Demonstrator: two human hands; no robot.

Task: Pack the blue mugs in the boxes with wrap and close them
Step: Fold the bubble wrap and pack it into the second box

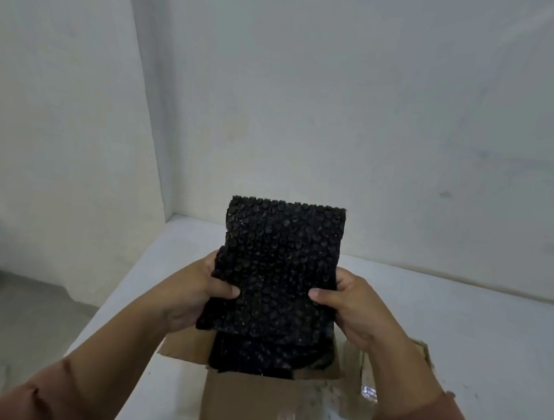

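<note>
Both my hands, left hand [194, 291] and right hand [356, 305], closed on black bubble wrap sheet [279, 267], held above open cardboard box [245, 398] on counter [493, 329]. More wrap inside box. No blue mug visible. Wrapping step; next likely needs mug fetched.

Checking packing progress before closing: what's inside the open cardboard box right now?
More black bubble wrap lies in the cardboard box. No mug is visible; the sheet held by the left hand and right hand covers the rest.
</note>
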